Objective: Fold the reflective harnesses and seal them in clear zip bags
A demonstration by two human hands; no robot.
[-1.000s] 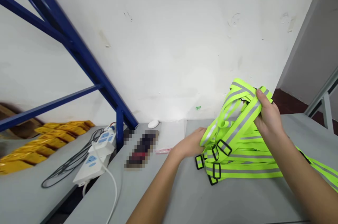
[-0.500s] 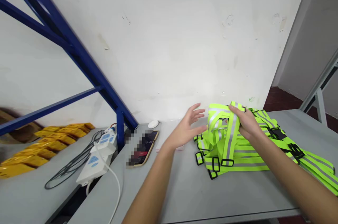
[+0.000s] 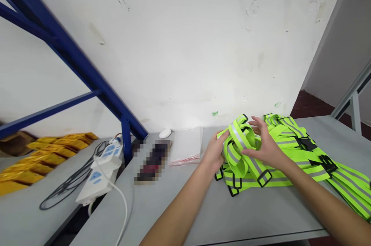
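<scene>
A neon-yellow reflective strap bundle (image 3: 238, 137) with grey stripes and black buckles is held above the pile. My left hand (image 3: 216, 152) is closed on its left side, thumb on top and the other fingers partly hidden. Right of the bundle, my right hand (image 3: 265, 143) has its fingers spread and curved, the thumb close to or touching the strap; I cannot tell which. Beneath and behind lies a pile of the same reflective straps (image 3: 290, 163), with a black buckle (image 3: 307, 144) showing among them.
Clear plastic bags (image 3: 185, 147) with red edges lie left of my hands, beside a partly blurred phone (image 3: 153, 163) and a white oval object (image 3: 165, 133). A white power strip (image 3: 100, 174) with cables sits farther left, near yellow packets (image 3: 49, 157). A blue metal frame (image 3: 87, 72) leans by the wall.
My left hand has moved right and taken hold of the strap bundle. My right hand has loosened its grip and spread its fingers. The bundle has tilted, and the view has shifted slightly.
</scene>
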